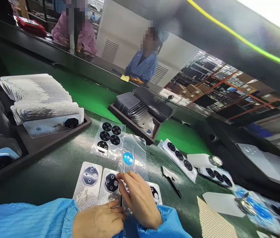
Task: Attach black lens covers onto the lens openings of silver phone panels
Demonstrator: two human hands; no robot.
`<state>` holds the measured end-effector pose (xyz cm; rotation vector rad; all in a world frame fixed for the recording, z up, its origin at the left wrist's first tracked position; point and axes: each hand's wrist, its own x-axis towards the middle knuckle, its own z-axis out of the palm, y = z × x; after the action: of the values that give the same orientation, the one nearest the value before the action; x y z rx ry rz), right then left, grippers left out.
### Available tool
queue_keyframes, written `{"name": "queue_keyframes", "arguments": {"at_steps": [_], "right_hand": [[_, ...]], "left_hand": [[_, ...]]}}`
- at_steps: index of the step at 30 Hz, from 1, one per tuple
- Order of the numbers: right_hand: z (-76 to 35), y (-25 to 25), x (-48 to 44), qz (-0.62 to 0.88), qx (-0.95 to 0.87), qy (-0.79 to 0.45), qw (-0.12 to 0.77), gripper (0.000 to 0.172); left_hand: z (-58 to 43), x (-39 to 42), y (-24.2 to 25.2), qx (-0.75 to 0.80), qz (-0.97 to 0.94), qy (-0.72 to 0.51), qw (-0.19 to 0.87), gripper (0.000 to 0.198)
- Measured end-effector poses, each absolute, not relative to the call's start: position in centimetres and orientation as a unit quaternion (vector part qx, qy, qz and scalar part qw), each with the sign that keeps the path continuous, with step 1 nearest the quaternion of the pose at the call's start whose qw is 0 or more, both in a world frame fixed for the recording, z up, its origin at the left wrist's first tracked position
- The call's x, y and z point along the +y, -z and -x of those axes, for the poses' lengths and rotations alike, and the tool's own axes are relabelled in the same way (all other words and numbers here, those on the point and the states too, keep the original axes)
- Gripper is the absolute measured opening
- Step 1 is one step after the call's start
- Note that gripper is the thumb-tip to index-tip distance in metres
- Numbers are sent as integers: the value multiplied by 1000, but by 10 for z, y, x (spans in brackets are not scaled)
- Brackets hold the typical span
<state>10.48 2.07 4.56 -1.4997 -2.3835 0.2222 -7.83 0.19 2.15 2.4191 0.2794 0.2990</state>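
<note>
Several pale back panels lie in a row on the green bench, each with a dark octagonal camera area. My left hand [100, 218] rests over the lower part of a silvery panel [107, 196], its fingers laid along the surface. My right hand [140, 198] bends over the same panel. Its thumb and index finger are pinched at the right edge of the black octagonal piece [111, 182]; whatever is between the fingertips is hidden. Left of this lies another panel [87, 196]. A further panel [156, 192] is partly covered by my right hand.
A clear sheet of black octagonal stickers [106, 150] lies ahead. Dark trays of panels stand at left [39, 153] and at the back [132, 127]. To the right are a black pen-like tool [174, 187], packed strips [179, 158] and a perforated beige sheet [214, 219]. Two people sit opposite.
</note>
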Motion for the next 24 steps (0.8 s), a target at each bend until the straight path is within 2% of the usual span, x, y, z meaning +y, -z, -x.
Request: {"name": "queue_keyframes", "arguments": {"at_steps": [7,24], "right_hand": [[-100,-29,47,512,-801,-225,214,21],[-103,-37,63,453,-849,-235,133,18]], "left_hand": [[80,9,-38,96,-931,-74,344,29],[81,7,-32,107,-923,-73,363,31]]}}
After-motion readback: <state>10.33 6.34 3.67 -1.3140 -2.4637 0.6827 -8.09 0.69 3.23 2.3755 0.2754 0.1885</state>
